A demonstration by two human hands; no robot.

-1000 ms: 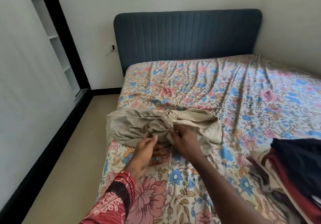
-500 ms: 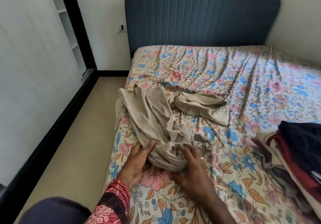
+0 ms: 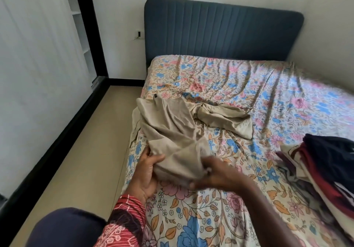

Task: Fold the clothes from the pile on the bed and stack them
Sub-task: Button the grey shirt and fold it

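Beige garment (image 3: 172, 131), crumpled, half bunched.
Near end clamped between left hand (image 3: 147, 172) and blurred right hand (image 3: 216, 174); rest trailing beyond.

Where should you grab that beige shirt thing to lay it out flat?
Probably by the far loose end of the beige garment, the part trailing toward the headboard. Reach over from the near side and pinch its outer hem, since that end lies free on the bedsheet, while the left hand and right hand already hold the bunched near end.
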